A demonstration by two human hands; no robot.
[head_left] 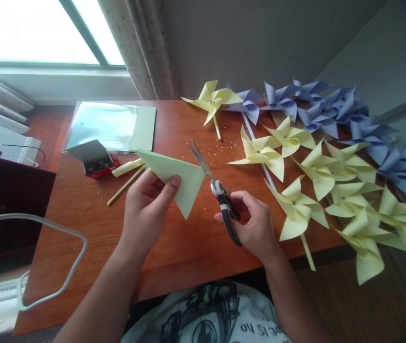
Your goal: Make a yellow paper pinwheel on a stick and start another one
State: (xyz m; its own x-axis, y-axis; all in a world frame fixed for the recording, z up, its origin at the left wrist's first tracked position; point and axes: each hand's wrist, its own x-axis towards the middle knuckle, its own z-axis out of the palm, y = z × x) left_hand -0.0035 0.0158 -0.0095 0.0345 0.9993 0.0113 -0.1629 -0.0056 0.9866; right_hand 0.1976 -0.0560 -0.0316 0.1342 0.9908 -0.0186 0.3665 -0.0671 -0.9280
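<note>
My left hand (153,200) pinches a folded sheet of pale green paper (188,183), thumb on top, held above the table. In my right hand (252,219) is a pair of scissors (220,190) with black and white handles. Their blades point up and away from me, slightly parted, close to the right corner of the paper; whether they touch it I cannot tell. Just beyond my left hand lie a pale yellow rolled stick (128,167) and a thinner yellow stick (126,185).
Yellow pinwheels (293,202) and purple pinwheels (345,105) spread over the right side of the wooden table (92,247). A small open red box (99,166) of dark bits stands before a plastic-wrapped paper pack (106,126). A white cable (81,252) loops at the left.
</note>
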